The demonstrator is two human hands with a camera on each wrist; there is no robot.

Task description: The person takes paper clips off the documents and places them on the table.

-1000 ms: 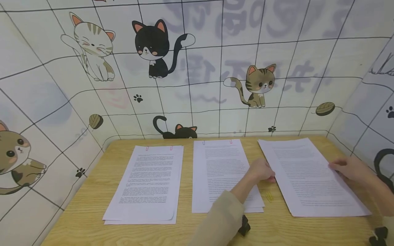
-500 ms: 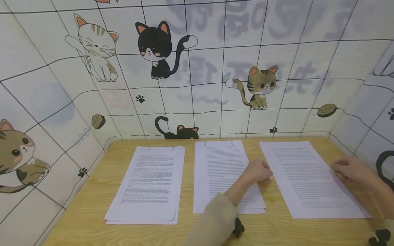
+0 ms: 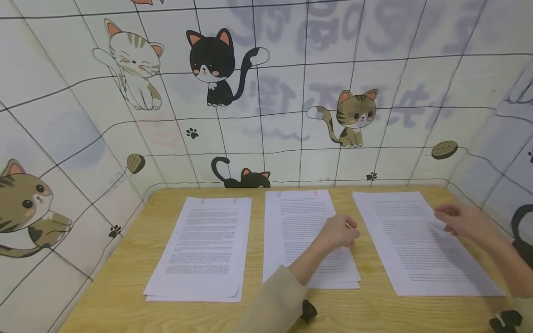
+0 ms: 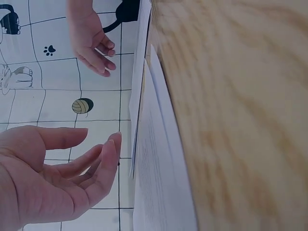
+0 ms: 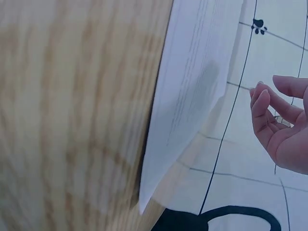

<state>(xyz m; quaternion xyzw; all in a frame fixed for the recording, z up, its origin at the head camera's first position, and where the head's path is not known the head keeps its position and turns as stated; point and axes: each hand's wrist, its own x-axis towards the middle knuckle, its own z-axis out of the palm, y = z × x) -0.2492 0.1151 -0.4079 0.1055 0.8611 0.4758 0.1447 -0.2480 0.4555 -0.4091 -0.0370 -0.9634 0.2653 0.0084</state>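
My left hand [image 3: 339, 231] is over the right edge of the middle stack of printed sheets [image 3: 300, 259]. In the left wrist view its fingers [image 4: 103, 168] are loosely bent, thumb apart, with nothing between them. My right hand [image 3: 464, 226] hovers above the right edge of the right-hand stack of sheets [image 3: 416, 245], casting a shadow on the page. The right wrist view shows its fingers [image 5: 262, 113] loosely bent and holding nothing, off the paper. Yellow paper clips [image 3: 368, 268] lie on the table between these two stacks. No clips show on the right-hand stack's top edge.
A third stack of printed sheets [image 3: 200, 249] lies at the left, with two pinkish paper clips on its top edge. Clips also sit on the middle stack's top edge. Behind the wooden table [image 3: 120, 296] stands a wall [image 3: 283, 129] printed with cats.
My left hand has drawn back leftward from the right-hand stack's left edge. My right hand has come off that stack's right edge and risen slightly inward. The stacks look unchanged.
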